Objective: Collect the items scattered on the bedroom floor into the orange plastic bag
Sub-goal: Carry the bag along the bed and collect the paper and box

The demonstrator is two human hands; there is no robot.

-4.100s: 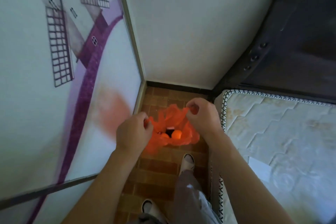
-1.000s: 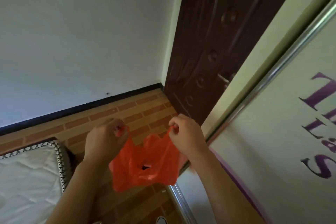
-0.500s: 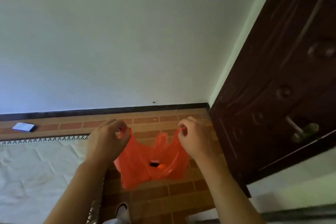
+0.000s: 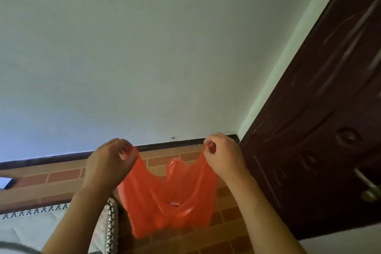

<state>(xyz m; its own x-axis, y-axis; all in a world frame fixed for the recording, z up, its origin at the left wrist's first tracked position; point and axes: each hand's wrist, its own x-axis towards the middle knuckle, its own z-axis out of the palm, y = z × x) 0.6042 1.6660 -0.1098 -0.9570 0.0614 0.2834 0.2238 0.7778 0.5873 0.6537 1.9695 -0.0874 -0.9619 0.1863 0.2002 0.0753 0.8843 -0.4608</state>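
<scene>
**Thin orange bag stretched open between two hands**

The left hand (image 4: 107, 166) pinches one twisted handle of the orange plastic bag (image 4: 169, 200), and the right hand (image 4: 223, 156) pinches the other. The film is thin, crinkled and translucent, sagging in a pouch above the brick-patterned floor (image 4: 61, 177). A quilted mattress (image 4: 24, 225) with cross-stitched edging lies lower left. A dark carved wooden door (image 4: 321, 130) stands right, against a smooth pale wall (image 4: 144, 47).

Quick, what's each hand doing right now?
Left hand: pinching one handle of the orange bag.
Right hand: pinching the bag's other handle.
</scene>
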